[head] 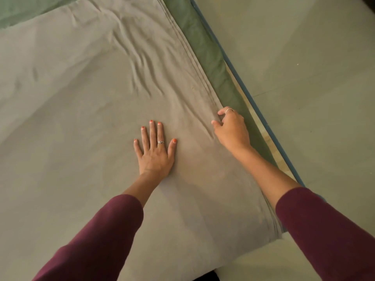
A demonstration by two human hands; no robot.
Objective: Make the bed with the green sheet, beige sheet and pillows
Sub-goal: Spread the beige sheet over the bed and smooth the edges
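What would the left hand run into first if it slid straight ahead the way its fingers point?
The left hand lies flat on the beige sheet, fingers pointing up the bed. Sliding on, it would probably first meet the bunch of wrinkles in that sheet; nothing else shows in its path.

The left hand (155,150), with orange-painted nails and a silver ring, is laid flat, palm down, fingers straight and slightly spread. The right hand (231,128), a thin ring on one finger, is curled, cloth being pinched between thumb and fingers. Both forearms are extended forward, bare below pushed-up maroon sleeves (97,240).
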